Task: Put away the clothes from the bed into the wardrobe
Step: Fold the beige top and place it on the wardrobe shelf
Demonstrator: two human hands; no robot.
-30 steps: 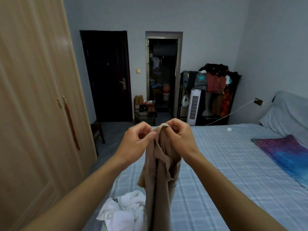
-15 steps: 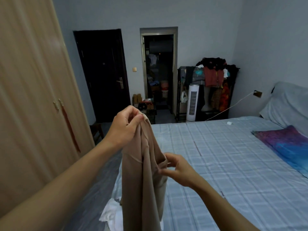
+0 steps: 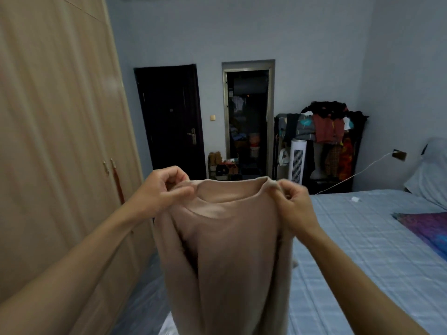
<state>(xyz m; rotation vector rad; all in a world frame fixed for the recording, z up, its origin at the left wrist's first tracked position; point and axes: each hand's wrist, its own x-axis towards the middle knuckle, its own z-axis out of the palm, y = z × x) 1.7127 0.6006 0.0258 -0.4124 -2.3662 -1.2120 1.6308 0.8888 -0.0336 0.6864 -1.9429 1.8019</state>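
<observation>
Hands number two, both bare and raised at the middle of the view. The left hand (image 3: pixel 164 189) pinches one side of the neckline of a single beige top (image 3: pixel 229 250), thumb and curled fingers clamped on the fabric. The right hand (image 3: pixel 294 201) grips the other side of the collar the same way, fingers curled tight round the cloth. The top hangs spread between them with its neck opening facing the camera. Its body falls past the bottom edge of the view, held in the air over the near-left edge of the bed (image 3: pixel 362 250), between bed and wardrobe (image 3: pixel 60 141). The one bed, under a pale blue checked cover, fills the right side. On it lie one grey pillow (image 3: pixel 430 175) at the head, one purple-and-blue cloth (image 3: pixel 425 226) just in front of the pillow, and one small white item (image 3: pixel 355 199) well apart from both. The one wardrobe, of light wood, stands along the left with its doors closed. It has two small handles (image 3: pixel 108 165) side by side, with a red tassel (image 3: pixel 118 184) hanging just beneath them. The far wall has two openings, one dark door (image 3: pixel 171 119) that is closed and one open doorway (image 3: pixel 248 122) into a dim room. Between them are one light switch (image 3: pixel 212 118) and one low shoe rack (image 3: pixel 222 165). To the right, one white tower fan (image 3: pixel 297 165) stands against one rack heaped with clothes (image 3: pixel 331 131), and one white cable (image 3: pixel 350 175) slants down from a wall socket. The walls are pale grey-blue.
</observation>
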